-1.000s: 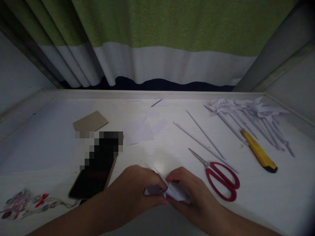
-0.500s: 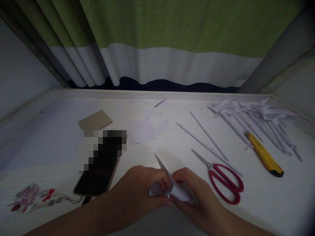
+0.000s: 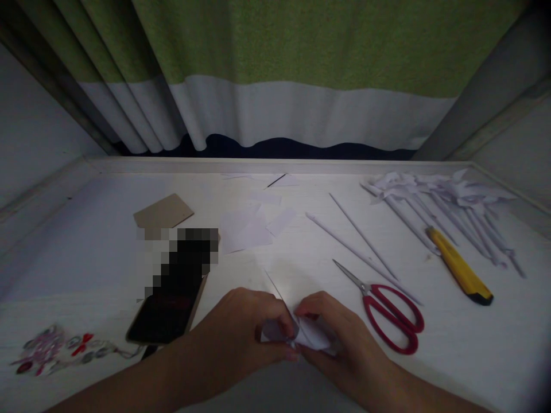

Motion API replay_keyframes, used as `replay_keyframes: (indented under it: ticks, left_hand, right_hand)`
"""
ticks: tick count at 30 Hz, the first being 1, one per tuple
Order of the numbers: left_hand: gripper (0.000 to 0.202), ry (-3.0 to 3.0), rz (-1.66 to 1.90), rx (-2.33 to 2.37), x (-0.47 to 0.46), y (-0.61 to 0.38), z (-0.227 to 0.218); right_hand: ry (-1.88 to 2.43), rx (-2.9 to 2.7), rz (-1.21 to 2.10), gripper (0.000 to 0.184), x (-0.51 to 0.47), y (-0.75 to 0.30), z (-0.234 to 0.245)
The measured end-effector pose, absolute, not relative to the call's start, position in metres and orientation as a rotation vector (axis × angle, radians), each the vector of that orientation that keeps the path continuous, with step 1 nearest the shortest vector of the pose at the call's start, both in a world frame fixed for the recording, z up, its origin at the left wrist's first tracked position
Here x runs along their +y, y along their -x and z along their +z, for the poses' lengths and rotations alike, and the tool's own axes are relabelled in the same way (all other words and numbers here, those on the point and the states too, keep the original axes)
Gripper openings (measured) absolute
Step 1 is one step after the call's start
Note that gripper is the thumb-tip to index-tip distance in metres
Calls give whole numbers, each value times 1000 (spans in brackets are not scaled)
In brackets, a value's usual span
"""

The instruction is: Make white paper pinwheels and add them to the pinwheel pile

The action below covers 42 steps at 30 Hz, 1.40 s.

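Near the front of the white table, a folded piece of white paper (image 3: 316,335) is held between both hands, one corner pointing up and away. My left hand (image 3: 253,330) pinches its left part, thumb below and fingers curled over the top. On the other side, my right hand (image 3: 344,332) is closed round the right part, fingers bent over it. The palms and part of the paper are hidden. Closest to my right hand lie scissors (image 3: 387,312) with red handles, blades pointing away to the left.
A phone (image 3: 172,304) and a beaded charm (image 3: 51,350) lie left, near a cardboard piece (image 3: 163,212). Paper scraps (image 3: 247,229) are in the middle. Rolled paper sticks (image 3: 357,246), a yellow utility knife (image 3: 460,267) and several paper pinwheels (image 3: 447,201) lie right.
The upright paper corner has turned and looks thinner, nearly edge-on. Both hands keep their grip on the paper. The whole view has shifted slightly.
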State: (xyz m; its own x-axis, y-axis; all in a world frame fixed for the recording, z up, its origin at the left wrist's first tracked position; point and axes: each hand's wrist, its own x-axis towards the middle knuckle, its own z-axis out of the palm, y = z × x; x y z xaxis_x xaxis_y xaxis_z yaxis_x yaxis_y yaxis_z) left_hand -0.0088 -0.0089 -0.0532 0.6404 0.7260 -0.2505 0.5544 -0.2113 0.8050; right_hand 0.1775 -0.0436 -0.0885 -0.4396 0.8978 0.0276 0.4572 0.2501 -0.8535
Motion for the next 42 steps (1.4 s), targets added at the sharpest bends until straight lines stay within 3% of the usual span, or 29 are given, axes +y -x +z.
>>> replay_keyframes:
  ticks: [14,22,30,33,38,42]
  left_hand:
    - [13,-1758,221,990,-10,9,-54]
    - [17,-1840,91,1025,-5,18,-49]
    - [11,-1936,-13,975,-6,20,-46]
    - [11,-1950,-6,963,-8,19,-48]
    - [14,-1955,37,949,-7,16,-50]
    - [21,-1953,3,998,-6,15,-50]
  right_hand:
    - [1298,-2003,1208,30,-45,-177,-85]
    - [1212,-1827,1394,57,-36,-189,-82]
    - [1187,-1748,1355,57,-33,-188,-86]
    - [1230,-1796,1211,52,-36,-180,-90]
    - [1297,-1829,1016,23,-35,-175,-98]
    - [1403,-1852,999,28,-32,-178,-104]
